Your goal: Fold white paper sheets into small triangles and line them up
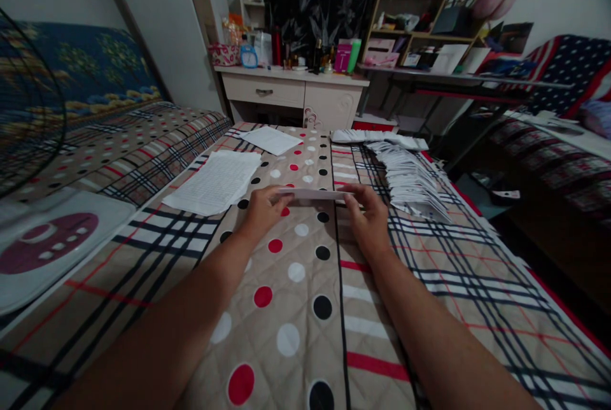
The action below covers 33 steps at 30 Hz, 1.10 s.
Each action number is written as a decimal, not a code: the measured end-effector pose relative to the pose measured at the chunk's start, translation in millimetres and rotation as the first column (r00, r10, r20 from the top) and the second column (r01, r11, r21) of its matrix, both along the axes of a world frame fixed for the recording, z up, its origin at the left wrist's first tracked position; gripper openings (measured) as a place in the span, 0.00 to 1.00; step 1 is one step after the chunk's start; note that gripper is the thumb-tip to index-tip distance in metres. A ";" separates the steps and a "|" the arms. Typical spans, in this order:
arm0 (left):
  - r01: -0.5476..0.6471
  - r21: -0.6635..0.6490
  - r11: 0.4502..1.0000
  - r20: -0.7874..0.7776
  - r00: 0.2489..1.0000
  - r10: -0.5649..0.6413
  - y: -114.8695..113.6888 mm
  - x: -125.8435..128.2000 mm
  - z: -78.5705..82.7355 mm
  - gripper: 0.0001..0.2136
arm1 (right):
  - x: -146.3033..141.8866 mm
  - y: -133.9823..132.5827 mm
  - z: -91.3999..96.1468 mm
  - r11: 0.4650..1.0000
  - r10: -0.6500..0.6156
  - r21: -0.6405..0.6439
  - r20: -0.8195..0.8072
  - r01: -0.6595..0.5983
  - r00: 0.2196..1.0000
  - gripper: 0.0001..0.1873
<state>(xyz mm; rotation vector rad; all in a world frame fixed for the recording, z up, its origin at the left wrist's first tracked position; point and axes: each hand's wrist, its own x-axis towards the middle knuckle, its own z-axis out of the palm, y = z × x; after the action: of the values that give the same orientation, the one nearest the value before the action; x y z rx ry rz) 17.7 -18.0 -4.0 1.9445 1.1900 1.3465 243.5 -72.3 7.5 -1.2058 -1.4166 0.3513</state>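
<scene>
A narrow strip of folded white paper lies across the dotted quilt. My left hand pinches its left end with fingers closed. At the other end my right hand grips it the same way. Both forearms reach forward over the bed. A stack of printed white sheets rests just left of my left hand. To the right of my right hand runs a long row of folded white papers, overlapping one another.
Another white sheet lies farther back. A fan base with buttons sits at the left. Beyond the bed stand a cluttered dresser and a shelf desk. A dark gap to the floor lies right of the bed.
</scene>
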 end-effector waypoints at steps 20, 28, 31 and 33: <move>0.205 -0.350 0.914 0.539 0.842 0.017 -5.8 7.7 5.6 0.22 | -1.9 8.3 -5.7 0.918 0.126 -0.237 -0.587 -0.318 0.800 0.15; 0.220 -0.344 0.913 0.528 0.849 -0.006 -5.0 7.4 5.4 0.20 | -2.8 8.0 -5.7 0.896 0.132 -0.255 -0.629 -0.364 0.766 0.17; 0.206 -0.342 0.917 0.506 0.863 -0.005 -5.2 7.0 5.4 0.19 | -3.9 7.2 -4.1 0.880 0.151 -0.260 -0.640 -0.398 0.753 0.18; 0.183 -0.339 0.923 0.486 0.874 0.005 -5.1 6.3 4.9 0.18 | -3.7 7.5 -4.3 0.879 0.170 -0.253 -0.626 -0.404 0.761 0.18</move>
<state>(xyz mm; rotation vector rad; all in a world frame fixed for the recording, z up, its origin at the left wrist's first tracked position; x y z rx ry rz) 24.0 -23.1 0.9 1.2776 1.0020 1.3293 239.8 -64.8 3.2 -1.0300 -0.9959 1.1677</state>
